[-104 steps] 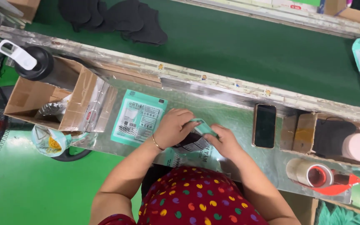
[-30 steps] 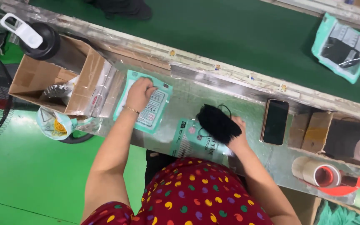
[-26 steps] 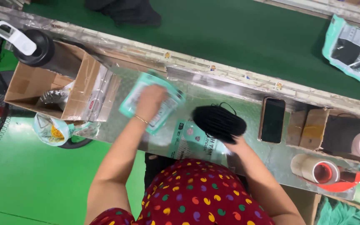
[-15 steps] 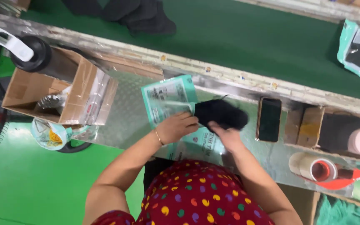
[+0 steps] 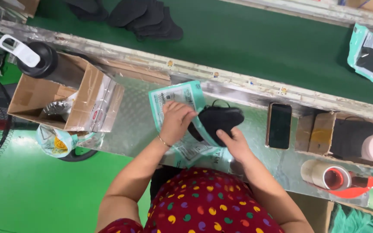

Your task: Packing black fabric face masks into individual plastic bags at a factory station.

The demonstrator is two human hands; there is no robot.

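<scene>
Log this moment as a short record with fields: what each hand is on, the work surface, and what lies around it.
left hand: holds a teal packaging pouch
right hand: presses a black fabric item at the pouch mouth
surface: metal bench
right of hands: dark phone, tape roll
left of hands: cardboard box, black bottle
beyond bench: green belt with another filled pouch

Both bare forearms reaching forward from the lower frame, converging at centre. Left hand palm down, fingers curled and bunched, knuckles up, wrist slightly bent with a thin bracelet around it. Right hand just beside it, lower and nearer the body, fingers extended forward and pressed flat. Elbows bent and tucked close to the torso.
</scene>
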